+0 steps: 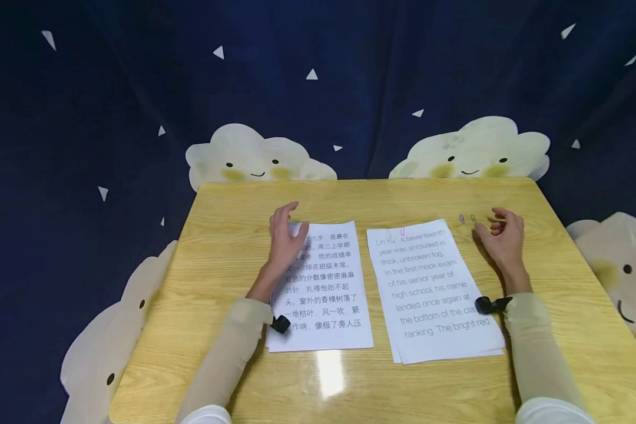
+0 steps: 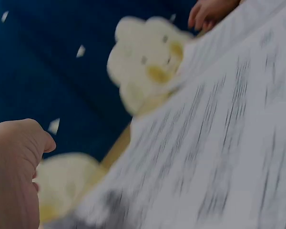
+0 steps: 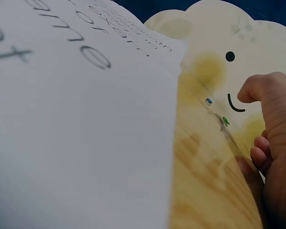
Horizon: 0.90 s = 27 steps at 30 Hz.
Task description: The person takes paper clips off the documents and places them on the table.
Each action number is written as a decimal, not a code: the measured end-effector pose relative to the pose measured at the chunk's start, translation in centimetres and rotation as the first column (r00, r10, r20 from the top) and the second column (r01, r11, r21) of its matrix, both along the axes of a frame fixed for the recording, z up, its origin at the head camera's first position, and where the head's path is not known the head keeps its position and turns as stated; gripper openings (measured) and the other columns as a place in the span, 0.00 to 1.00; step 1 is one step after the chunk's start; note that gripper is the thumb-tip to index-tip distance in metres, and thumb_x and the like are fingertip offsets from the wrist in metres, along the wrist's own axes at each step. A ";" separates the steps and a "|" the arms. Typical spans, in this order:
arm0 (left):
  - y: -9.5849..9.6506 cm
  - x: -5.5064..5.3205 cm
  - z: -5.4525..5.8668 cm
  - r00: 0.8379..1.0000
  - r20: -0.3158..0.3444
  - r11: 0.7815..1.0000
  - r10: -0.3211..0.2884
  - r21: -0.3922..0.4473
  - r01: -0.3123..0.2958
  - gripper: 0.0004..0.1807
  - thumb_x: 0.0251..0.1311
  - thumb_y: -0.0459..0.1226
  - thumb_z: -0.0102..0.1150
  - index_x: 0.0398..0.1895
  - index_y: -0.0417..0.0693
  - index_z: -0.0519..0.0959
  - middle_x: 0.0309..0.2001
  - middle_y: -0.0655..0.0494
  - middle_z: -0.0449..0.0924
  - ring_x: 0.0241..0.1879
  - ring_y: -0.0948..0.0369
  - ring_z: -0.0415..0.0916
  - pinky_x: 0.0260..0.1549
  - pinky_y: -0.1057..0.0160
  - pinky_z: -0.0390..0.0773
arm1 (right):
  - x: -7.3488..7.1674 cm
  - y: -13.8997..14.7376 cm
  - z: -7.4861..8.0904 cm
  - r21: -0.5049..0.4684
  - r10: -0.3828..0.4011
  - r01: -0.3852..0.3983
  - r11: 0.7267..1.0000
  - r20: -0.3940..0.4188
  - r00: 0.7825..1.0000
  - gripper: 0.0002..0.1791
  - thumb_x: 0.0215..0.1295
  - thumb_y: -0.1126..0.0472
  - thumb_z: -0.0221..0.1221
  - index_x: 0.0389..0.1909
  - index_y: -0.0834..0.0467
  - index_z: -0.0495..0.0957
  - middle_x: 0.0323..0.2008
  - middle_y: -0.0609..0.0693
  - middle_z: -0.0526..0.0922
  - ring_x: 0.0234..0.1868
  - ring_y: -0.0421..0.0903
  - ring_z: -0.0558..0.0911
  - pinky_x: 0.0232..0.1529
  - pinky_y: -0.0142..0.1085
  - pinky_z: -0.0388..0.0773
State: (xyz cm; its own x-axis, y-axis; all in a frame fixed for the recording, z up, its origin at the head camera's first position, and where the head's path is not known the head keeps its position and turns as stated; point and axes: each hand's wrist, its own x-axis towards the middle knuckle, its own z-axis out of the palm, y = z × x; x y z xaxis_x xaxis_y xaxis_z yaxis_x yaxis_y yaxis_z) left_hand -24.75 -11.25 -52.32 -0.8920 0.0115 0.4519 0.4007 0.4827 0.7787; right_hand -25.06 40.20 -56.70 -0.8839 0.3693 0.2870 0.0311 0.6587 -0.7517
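In the head view my left hand (image 1: 286,238) hovers over the upper left edge of a paper stack printed in Chinese (image 1: 323,288), thumb and fingers spread apart with nothing between them. To the right lie sheets printed in English (image 1: 434,294), with a pink paper clip (image 1: 402,231) and a yellow paper clip (image 1: 388,234) at their top edge. My right hand (image 1: 502,238) is beyond their right side, fingers loosely bent and holding nothing. Close to its thumb are a green paper clip (image 1: 473,218) and a blue-purple paper clip (image 1: 461,219), both on the table.
The wooden table (image 1: 153,330) has rounded far corners. Behind it hangs a dark blue curtain (image 1: 350,88) with white triangles and smiling clouds. A small black device (image 1: 280,324) sits at the left wrist, another black device (image 1: 484,304) at the right.
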 end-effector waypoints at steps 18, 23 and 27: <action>12.2 0.2 0.7 0.877 0.428 0.948 -0.220 -0.116 0.295 0.29 0.67 0.42 0.55 0.64 0.31 0.68 0.15 0.57 0.69 0.09 0.66 0.59 0.17 0.67 0.71 | 1.2 -1.0 -0.3 0.000 0.003 -0.003 1.000 -0.026 1.000 0.17 0.64 0.53 0.60 0.47 0.60 0.79 0.42 0.51 0.74 0.35 0.38 0.70 0.35 0.25 0.66; 13.3 0.4 0.4 0.842 0.492 0.935 -0.221 -0.138 0.326 0.17 0.67 0.42 0.54 0.38 0.34 0.79 0.10 0.59 0.67 0.07 0.66 0.55 0.07 0.69 0.58 | 1.4 -1.0 -0.2 0.008 0.010 -0.010 1.000 -0.029 1.000 0.16 0.64 0.54 0.60 0.46 0.61 0.79 0.41 0.53 0.75 0.34 0.39 0.70 0.34 0.25 0.65; 14.2 0.6 0.4 0.863 0.450 0.933 -0.228 -0.152 0.326 0.14 0.64 0.42 0.59 0.28 0.40 0.77 0.11 0.59 0.65 0.11 0.64 0.57 0.11 0.69 0.58 | 1.4 -0.8 0.0 0.007 0.020 -0.020 1.000 -0.048 0.999 0.16 0.64 0.55 0.61 0.46 0.61 0.79 0.41 0.53 0.75 0.33 0.38 0.70 0.33 0.23 0.65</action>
State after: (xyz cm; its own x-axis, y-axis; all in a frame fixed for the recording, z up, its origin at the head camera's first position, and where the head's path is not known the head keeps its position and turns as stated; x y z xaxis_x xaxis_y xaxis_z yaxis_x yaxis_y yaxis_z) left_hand -24.15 2.98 -51.94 -0.9406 0.3395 -0.0059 0.2028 0.5757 0.7921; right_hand -23.63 39.38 -56.72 -0.8762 0.3497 0.3317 -0.0182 0.6637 -0.7478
